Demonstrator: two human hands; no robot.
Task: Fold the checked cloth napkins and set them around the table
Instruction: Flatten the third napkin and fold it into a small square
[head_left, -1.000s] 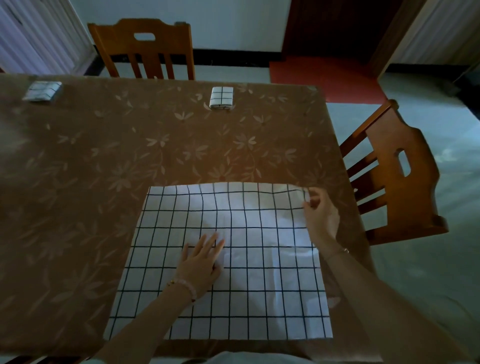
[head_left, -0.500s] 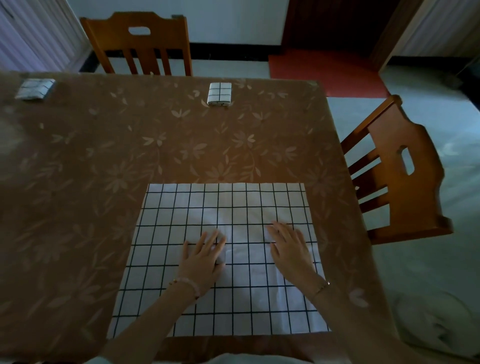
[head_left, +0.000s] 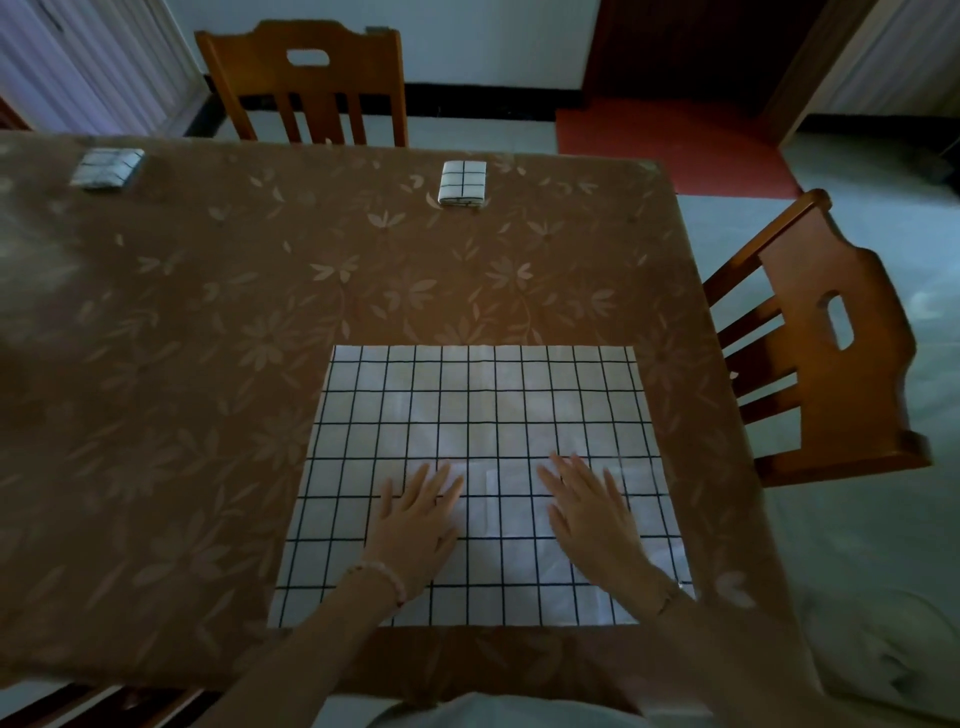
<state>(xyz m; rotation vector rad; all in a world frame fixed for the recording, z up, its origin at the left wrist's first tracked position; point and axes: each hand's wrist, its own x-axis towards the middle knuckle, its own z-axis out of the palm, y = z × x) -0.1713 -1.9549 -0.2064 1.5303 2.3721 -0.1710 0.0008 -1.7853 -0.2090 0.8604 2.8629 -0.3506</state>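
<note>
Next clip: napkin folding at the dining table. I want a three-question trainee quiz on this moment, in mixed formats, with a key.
1. True or false: the left hand and right hand both lie flat on the spread napkin.
2. How many folded napkins sit near the far edge of the table? A) one B) two C) four
3. Fill in: the chair nearest the spread napkin stands at the table's ___ side.

Key: 1 true, as the fingers are straight and grip nothing. 2 B, counting the left folded napkin. 3 right.
</note>
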